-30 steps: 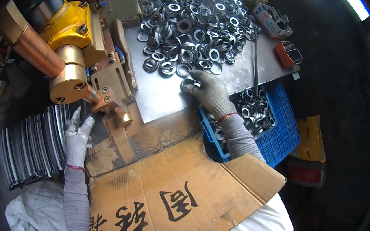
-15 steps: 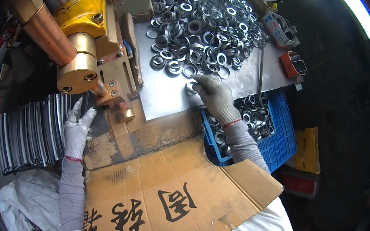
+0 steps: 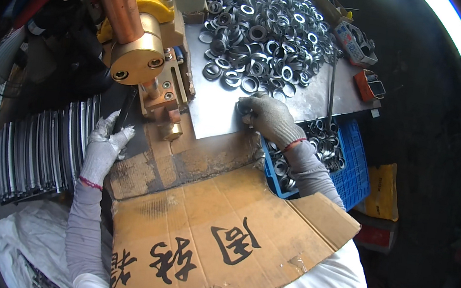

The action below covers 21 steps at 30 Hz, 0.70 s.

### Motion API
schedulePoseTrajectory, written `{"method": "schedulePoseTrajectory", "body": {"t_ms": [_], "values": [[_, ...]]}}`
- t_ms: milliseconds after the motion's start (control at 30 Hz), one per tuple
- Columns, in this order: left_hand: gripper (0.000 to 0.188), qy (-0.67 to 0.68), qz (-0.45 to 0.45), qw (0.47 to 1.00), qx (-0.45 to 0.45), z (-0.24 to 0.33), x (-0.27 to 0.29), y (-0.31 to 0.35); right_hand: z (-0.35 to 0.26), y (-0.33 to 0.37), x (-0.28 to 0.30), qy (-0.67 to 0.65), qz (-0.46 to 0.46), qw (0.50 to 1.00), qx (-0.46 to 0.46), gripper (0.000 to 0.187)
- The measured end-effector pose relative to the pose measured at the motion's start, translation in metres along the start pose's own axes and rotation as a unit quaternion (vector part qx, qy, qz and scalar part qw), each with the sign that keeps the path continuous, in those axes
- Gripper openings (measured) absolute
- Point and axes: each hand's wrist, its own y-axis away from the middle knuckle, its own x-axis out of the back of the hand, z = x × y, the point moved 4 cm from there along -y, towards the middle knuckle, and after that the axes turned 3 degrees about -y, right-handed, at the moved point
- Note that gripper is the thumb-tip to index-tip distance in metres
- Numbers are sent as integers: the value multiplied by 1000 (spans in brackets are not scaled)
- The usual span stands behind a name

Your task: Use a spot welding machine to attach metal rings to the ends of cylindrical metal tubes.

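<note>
Rings (image 3: 257, 33) lay heaped on the metal counter (image 3: 213, 117) at 12 o'clock. Right hand (image 3: 270, 117), gloved, was at 1 o'clock below the heap, its fingers curled in on a single ring (image 3: 244, 110), partly covered by the glove. Left hand (image 3: 105, 148), gloved, was at 9 o'clock, thumb and fingers drawn in on a dark strip (image 3: 126, 110) pointing toward 1 o'clock. Curved strips (image 3: 44, 150) stood in a row just beside it. Machine head (image 3: 138, 55) occupied 10 o'clock; blue crate (image 3: 356, 163), containing further rings, was at 3 o'clock.

Passage over metal sheet (image 3: 210, 114) (ring pile (image 3: 275, 42) beyond)
</note>
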Motion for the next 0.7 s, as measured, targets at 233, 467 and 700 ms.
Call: {"method": "schedulePoseTrajectory", "body": {"t_ms": [233,467,700], "values": [[71,-233,49,958,-160,40,22,25,-24,-10,27,59,6,998,3,76],[76,-388,33,899,-199,84,16,33,-19,-33,3,90,-61,992,68,31],[77,-454,-15,857,-243,132,-10,40,-58,-21,-10,-431,-19,902,28,68]]}}
